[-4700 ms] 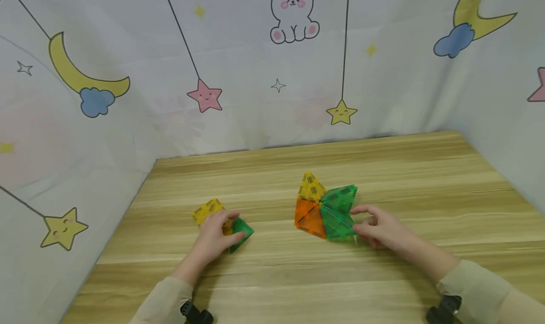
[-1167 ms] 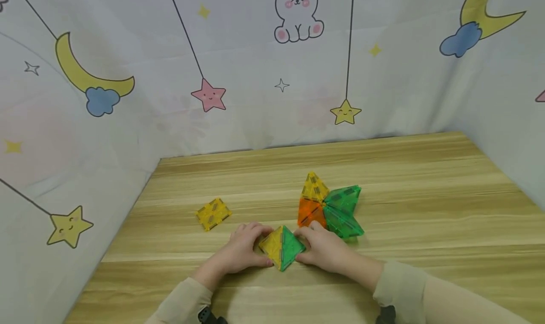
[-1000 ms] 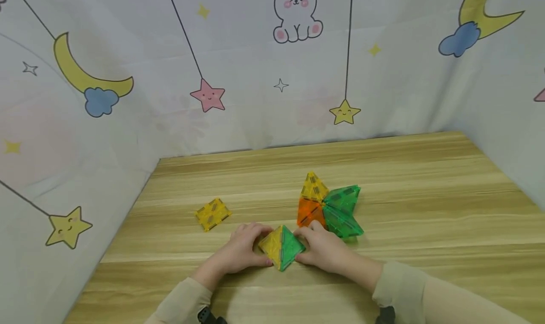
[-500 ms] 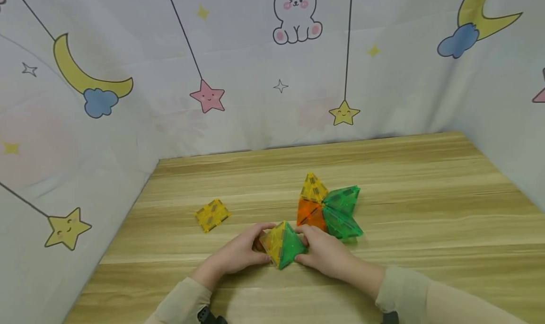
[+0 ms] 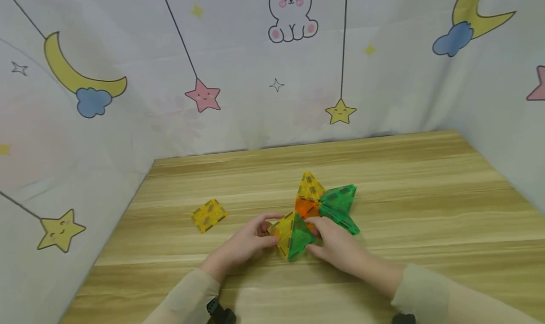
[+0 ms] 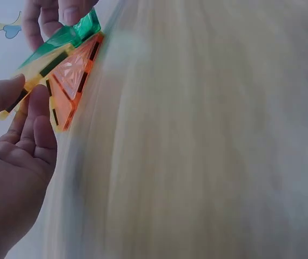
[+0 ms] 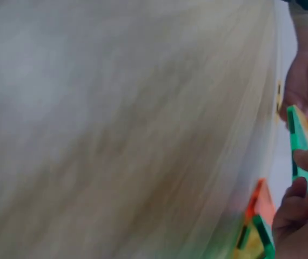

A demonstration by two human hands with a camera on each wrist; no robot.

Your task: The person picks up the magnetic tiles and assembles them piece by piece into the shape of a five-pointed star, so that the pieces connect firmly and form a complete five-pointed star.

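Note:
Both hands hold a pyramid of translucent triangular magnetic tiles [image 5: 300, 236], yellow on the left and green on the right. Fingers and thumb of my left hand [image 5: 247, 241] pinch its yellow side; the yellow tile's edge [image 6: 48, 67] shows in the left wrist view. On the green side [image 7: 297, 137], my right hand [image 5: 342, 248] grips with thumb and fingers. Just behind stands a joined magnetic-tile build [image 5: 338, 198] with yellow, orange and green points. The pyramid partly hides its orange part [image 5: 305, 206]; whether the two touch I cannot tell.
A yellow tile piece [image 5: 208, 215] lies flat on the wooden table [image 5: 238, 182], left of the hands. A white cloth [image 5: 247, 120] printed with stars, moons and a bear-like figure hangs around the back and sides.
The hands brought the yellow-and-green pyramid from the left to the middle, tilted it up and moved it right and back towards the build. The yellow tile piece stayed behind on the left.

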